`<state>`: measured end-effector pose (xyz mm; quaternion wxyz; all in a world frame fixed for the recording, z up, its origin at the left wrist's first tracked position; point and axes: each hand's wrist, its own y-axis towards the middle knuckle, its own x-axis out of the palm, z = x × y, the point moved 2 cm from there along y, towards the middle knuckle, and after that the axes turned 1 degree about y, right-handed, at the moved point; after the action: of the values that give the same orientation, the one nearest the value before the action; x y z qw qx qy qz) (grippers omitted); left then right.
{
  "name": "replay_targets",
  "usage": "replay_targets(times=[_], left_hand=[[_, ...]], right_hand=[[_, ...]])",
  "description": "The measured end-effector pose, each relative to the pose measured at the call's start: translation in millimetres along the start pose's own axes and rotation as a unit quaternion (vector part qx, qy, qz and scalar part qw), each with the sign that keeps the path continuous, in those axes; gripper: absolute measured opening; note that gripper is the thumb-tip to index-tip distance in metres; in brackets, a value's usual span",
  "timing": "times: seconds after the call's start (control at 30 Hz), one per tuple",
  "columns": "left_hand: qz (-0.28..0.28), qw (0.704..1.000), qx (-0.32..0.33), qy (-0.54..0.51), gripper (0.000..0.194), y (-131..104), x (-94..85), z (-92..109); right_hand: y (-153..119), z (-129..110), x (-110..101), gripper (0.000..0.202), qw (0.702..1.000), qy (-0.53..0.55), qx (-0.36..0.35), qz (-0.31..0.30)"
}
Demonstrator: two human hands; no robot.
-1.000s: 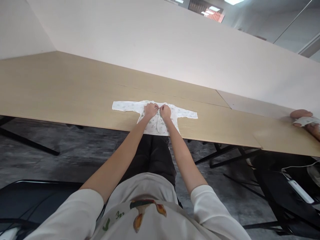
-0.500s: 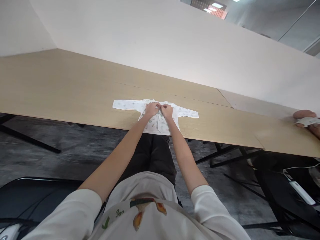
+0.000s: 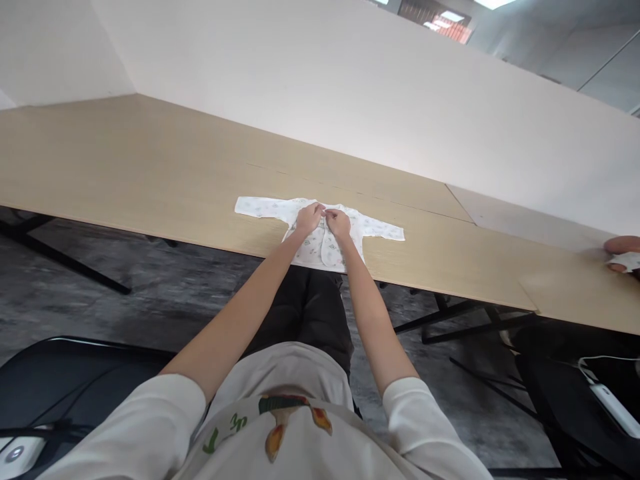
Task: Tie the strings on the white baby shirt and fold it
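A small white patterned baby shirt (image 3: 311,248) lies spread on the wooden table, its sleeves stretched out to both sides and its hem at the table's front edge. At the neckline, my left hand (image 3: 310,218) pinches the cloth with closed fingers. Right beside it, my right hand (image 3: 339,223) is closed on the front edge of the shirt near the collar. The fingertips of both hands almost meet. A front flap with a rounded lower corner shows below the right hand. Whatever small fastening may lie between the fingertips is too small to make out.
The long wooden table (image 3: 165,167) runs along a white partition (image 3: 310,87). At the far right, another person's hand (image 3: 620,245) holds a white cloth. Black chairs (image 3: 100,373) stand on both sides; a white power bank (image 3: 614,408) lies on the right one.
The view has shifted slightly, so the shirt and table appear a little further right. My hands stay pinched at the neckline, the fingertips slightly closer together.
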<state>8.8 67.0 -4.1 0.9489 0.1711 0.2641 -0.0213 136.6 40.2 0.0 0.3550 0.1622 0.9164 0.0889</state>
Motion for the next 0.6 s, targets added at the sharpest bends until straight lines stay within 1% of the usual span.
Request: replay_targets(times=[0.07,0.13,0.23,0.37,0.43,0.5,0.6], left_hand=[[0.002,1.000,0.000,-0.012,0.033,-0.6,-0.3,0.3],[0.003,1.000,-0.006,-0.015,0.034,-1.3,-2.3,1.6],[-0.028,1.000,-0.006,0.009,0.033,-2.9,-8.1,4.3],[-0.102,0.991,0.062,0.067,0.028,-8.6,-16.6,8.6],[-0.124,0.983,0.091,0.097,0.026,-13.2,-18.5,9.9],[-0.128,0.978,0.108,0.127,0.025,-18.0,-18.7,10.3],[-0.120,0.974,0.124,0.146,0.025,-23.0,-17.9,9.8]], right_hand=[[-0.5,0.5,-1.3,0.026,1.000,0.014,0.002,0.008],[-0.8,2.0,-3.3,0.024,0.999,0.036,0.020,0.029],[-0.9,5.3,-5.8,0.022,0.992,0.090,0.052,0.072],[-0.5,10.1,-5.8,0.022,0.975,0.168,0.079,0.124],[0.4,11.7,-5.1,0.023,0.970,0.185,0.084,0.137],[2.0,12.1,-5.0,0.024,0.969,0.191,0.086,0.134],[3.3,9.6,-6.8,0.025,0.975,0.185,0.085,0.086]])
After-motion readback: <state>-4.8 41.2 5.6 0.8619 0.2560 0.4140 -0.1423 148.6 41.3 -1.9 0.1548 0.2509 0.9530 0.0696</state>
